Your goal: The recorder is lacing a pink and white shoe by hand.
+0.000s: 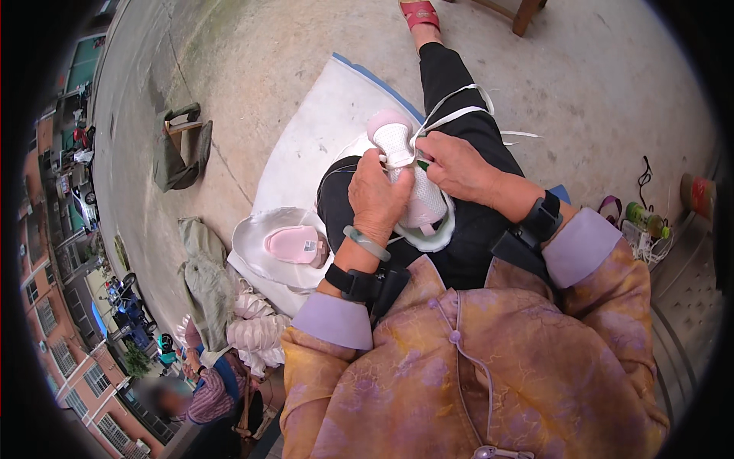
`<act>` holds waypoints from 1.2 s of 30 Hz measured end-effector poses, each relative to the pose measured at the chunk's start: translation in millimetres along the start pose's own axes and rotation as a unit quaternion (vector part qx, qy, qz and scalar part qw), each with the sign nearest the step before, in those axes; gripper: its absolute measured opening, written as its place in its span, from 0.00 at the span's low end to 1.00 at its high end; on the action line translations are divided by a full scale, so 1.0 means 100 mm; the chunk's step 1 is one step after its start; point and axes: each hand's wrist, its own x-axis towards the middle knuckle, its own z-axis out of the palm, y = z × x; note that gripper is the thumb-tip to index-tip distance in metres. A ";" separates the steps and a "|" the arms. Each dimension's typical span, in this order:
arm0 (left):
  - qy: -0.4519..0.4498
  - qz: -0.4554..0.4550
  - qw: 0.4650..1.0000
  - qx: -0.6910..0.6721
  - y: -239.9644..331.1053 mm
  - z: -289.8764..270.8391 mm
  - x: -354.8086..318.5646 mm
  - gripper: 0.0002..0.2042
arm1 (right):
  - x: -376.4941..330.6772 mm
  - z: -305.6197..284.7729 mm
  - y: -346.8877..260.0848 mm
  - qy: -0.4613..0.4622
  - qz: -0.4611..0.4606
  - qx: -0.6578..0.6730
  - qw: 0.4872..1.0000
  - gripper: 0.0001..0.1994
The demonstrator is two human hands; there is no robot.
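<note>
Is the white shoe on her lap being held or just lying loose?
Held. The left hand wraps the white shoe and the right hand grips it by the laces.

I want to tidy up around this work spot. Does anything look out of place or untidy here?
Mostly orderly. The left hand and right hand hold a white shoe on the lap. Loose white laces trail over the leg, and a second pink-lined shoe lies apart, tipped on its side.

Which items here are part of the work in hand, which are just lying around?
In hand: left hand, right hand, white-and-pink shoe upper, white lace.
Lying about: second pink shoe on white sheet, stack of soles, grey bag, bottles.
</note>
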 end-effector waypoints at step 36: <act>0.165 0.219 0.953 0.131 0.09 -0.15 -0.20 0.24 | 0.12 0.10 0.19 0.021 -0.016 0.110 0.994 0.07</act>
